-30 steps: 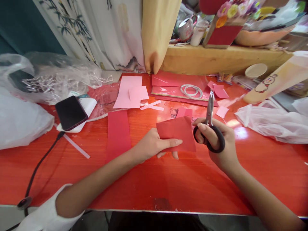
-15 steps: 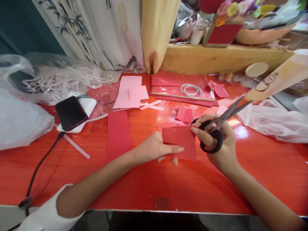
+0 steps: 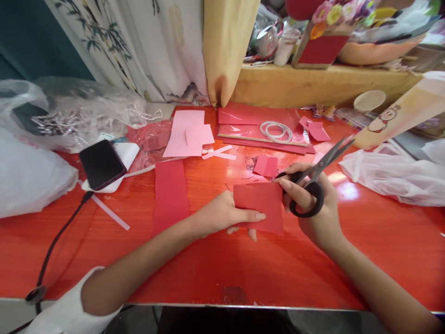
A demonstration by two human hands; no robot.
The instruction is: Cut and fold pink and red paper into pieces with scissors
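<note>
A small red paper piece is pinched in my left hand, thumb on top and fingers beneath. My right hand is closed on black-handled scissors, whose blades point up and away to the right, slightly apart. Its fingertips are at the paper's upper right corner; whether they touch it, I cannot tell. A longer red strip lies left of my left hand. Beyond my hands rests a small folded red piece.
Pink sheets and red packets with a white coil lie at the back. On the left are a phone, a cable and plastic bags. Another bag and a cup stand right.
My right hand's scissors have tilted and closed somewhat, their blades drawing nearer together. The right fingertips have shifted slightly at the paper's corner. My left hand has hardly moved.
</note>
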